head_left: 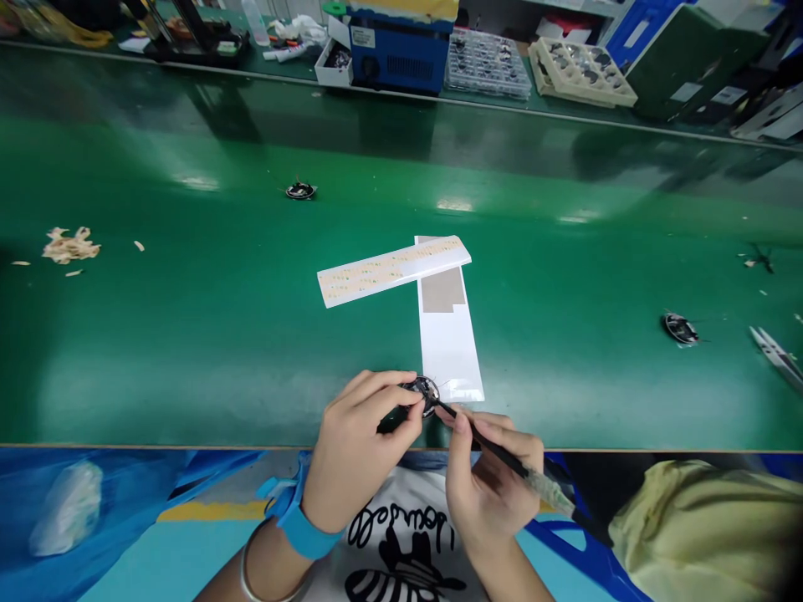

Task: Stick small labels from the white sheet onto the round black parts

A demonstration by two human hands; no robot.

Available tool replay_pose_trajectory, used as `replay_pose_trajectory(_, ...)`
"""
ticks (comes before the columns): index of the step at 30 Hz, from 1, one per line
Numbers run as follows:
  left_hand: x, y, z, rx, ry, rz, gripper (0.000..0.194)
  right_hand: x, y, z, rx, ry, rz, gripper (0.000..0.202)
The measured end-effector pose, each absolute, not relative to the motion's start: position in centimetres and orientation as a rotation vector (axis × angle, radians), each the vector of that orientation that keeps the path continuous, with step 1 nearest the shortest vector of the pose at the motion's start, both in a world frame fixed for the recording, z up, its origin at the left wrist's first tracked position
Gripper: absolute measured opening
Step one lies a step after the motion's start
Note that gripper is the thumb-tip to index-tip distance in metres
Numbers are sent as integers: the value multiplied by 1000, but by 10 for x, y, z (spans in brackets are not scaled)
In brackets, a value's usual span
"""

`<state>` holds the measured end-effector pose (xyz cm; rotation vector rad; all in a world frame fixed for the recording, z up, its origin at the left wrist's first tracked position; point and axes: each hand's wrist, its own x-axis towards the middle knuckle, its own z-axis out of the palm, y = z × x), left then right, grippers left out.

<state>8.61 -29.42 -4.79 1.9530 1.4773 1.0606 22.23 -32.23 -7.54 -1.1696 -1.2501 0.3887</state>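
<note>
My left hand [370, 435], with a blue strap at the wrist, grips a small round black part [429, 390] with a pale rim at the table's front edge. In my right hand [493, 468] is a slim black tool [495, 447] with a wrapped grey handle, held like a pen. Its tip touches or nearly touches the round part; which kind of tool it is I cannot tell. Just behind the part lies a white sheet [452, 351] with a grey patch. Across that sheet's far end rests a strip with rows of small stickers [376, 274].
Similar round black parts lie at the back [301, 191] and on the right [681, 329]. Metal snips [776, 358] sit at the right edge. A heap of pale scraps [70, 246] is on the left. A blue box [401, 50] and compartment trays [486, 65] line the back shelf.
</note>
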Motion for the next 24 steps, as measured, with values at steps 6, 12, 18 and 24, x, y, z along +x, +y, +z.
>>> replay_pose_trajectory(6,88,-293,-48,1932,1483,1082,15,222,-321,-76,-1189,-1271,365,32)
replay_pose_trajectory(12,87,-293,-49,1929,1487,1060,15,221,-319,-75,-1203,-1285,350,33)
replay_pose_trajectory(18,87,-292,-47,1938,1481,1056,15,222,-319,-76,-1211,-1331,314,34)
replay_pose_trajectory(24,86,-293,-47,2009,1448,1065,15,224,-319,-76,-1178,-1348,338,36)
